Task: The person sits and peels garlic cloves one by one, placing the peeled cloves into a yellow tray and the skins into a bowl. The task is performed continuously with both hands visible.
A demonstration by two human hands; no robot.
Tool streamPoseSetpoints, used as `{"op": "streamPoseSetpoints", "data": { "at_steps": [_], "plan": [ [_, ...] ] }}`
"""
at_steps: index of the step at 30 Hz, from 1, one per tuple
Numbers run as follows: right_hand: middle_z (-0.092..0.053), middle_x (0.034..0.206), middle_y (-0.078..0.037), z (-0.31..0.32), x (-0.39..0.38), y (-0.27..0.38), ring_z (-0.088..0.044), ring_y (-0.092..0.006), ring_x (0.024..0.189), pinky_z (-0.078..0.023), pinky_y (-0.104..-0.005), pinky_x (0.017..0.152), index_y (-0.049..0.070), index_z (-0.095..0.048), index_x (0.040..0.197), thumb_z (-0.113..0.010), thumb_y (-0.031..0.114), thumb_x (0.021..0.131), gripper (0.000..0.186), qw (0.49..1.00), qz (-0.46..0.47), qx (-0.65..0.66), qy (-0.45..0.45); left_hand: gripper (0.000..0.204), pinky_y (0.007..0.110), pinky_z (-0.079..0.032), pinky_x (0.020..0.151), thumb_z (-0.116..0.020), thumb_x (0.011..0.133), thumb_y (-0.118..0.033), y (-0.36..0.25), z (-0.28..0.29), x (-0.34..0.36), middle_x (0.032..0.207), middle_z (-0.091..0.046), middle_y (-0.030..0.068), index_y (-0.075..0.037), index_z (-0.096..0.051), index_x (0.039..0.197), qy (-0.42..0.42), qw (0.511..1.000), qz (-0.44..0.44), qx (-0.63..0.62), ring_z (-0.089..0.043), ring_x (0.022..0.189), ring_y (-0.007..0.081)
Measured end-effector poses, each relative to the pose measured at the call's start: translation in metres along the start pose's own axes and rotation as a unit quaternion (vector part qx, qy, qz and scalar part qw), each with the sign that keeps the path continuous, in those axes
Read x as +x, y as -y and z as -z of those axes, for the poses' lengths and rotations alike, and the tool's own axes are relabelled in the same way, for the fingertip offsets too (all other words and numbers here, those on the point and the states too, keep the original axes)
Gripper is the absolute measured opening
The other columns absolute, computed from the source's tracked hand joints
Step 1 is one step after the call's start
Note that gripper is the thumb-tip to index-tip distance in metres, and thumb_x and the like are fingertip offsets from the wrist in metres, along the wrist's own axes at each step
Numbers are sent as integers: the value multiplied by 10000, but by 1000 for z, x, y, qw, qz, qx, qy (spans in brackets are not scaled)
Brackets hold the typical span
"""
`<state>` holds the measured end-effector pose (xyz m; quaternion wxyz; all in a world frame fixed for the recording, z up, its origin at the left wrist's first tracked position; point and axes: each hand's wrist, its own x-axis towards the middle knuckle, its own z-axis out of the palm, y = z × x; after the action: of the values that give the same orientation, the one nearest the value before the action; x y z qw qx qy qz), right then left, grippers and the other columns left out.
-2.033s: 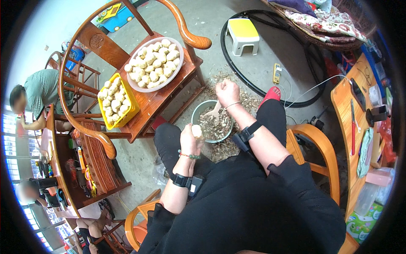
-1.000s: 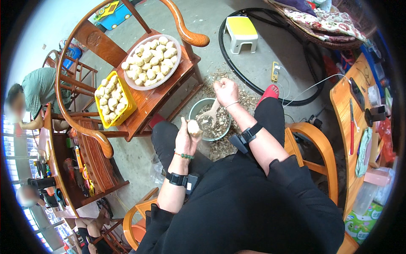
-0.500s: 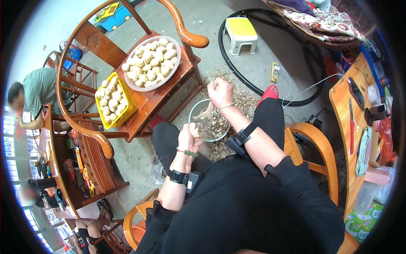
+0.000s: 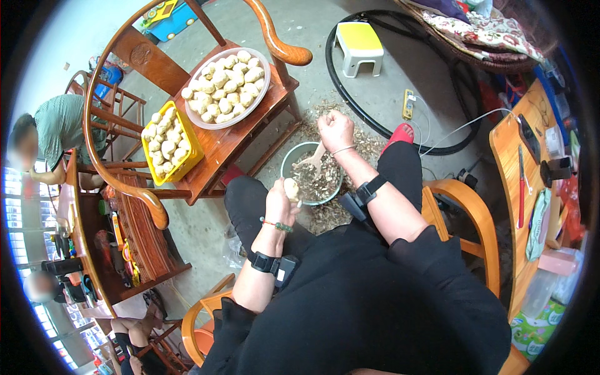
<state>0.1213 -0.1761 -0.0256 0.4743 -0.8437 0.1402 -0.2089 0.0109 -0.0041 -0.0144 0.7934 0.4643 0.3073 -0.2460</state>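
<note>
My left hand (image 4: 278, 203) is closed around a pale, lumpy, peeled tuber (image 4: 292, 189), in front of my lap. My right hand (image 4: 336, 130), in a fist, grips a flat wooden-coloured tool (image 4: 318, 157) whose wider end points down to the left, over the basin. The grip end is hidden inside my fingers. Tool and tuber are apart. Below both hands, between my legs, stands a round basin (image 4: 282, 173) with a pale green rim, holding brown peel scraps (image 4: 322, 184). More scraps lie on the floor around it.
A wooden armchair (image 4: 240, 144) at the left bears a round white tub (image 4: 269, 81) and a yellow basket (image 4: 195, 157), both full of pale tubers. A black hose (image 4: 337, 87) loops around a yellow-topped stool (image 4: 359, 47). Other people (image 4: 56, 125) are at the far left.
My right hand has moved slightly right, and the tool with it, away from the tuber. The tool now shows more sharply. My left hand keeps hold of the tuber, which is turned slightly.
</note>
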Motion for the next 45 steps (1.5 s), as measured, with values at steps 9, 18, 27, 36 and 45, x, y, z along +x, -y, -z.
{"op": "streamPoseSetpoints", "data": {
  "at_steps": [9,18,27,36,45],
  "plan": [
    [-507,505,-142,-6,-6,6,-534,-288,466,-422,-361,468,41,-490,563,-600,179,750,258,996,87,-20,-18,325,212,-224,310,-314,948,-322,4,-7,-2,589,-479,27,-88,-493,810,-42,997,-27,51,-349,380,97],
    [-536,520,-153,-1,-22,35,-565,-303,495,-453,-379,500,41,-520,563,-597,185,736,238,998,27,45,43,314,235,-250,314,-295,949,-308,6,-2,4,614,-476,27,-83,-471,819,-49,995,-52,72,-371,393,112],
    [-538,521,-146,8,-12,31,-568,-295,492,-452,-363,490,36,-517,563,-612,188,738,251,998,20,46,33,349,224,-256,314,-305,954,-329,-1,-1,0,627,-513,47,-81,-492,796,-19,999,-40,20,-365,397,106],
    [-525,510,-146,4,0,-7,-550,-293,474,-433,-374,478,42,-510,565,-602,193,744,252,999,40,-25,-9,353,210,-203,329,-324,951,-382,-2,-6,-4,579,-439,-7,-102,-472,795,-18,997,-50,50,-318,372,89],
    [-442,445,-77,12,-30,40,-426,-142,409,-365,-308,430,30,-491,559,-609,161,760,267,991,49,106,57,431,183,-206,290,-383,904,-466,-11,-4,-2,560,-448,25,-76,-492,755,78,988,111,-71,-295,367,71]
  ]
}}
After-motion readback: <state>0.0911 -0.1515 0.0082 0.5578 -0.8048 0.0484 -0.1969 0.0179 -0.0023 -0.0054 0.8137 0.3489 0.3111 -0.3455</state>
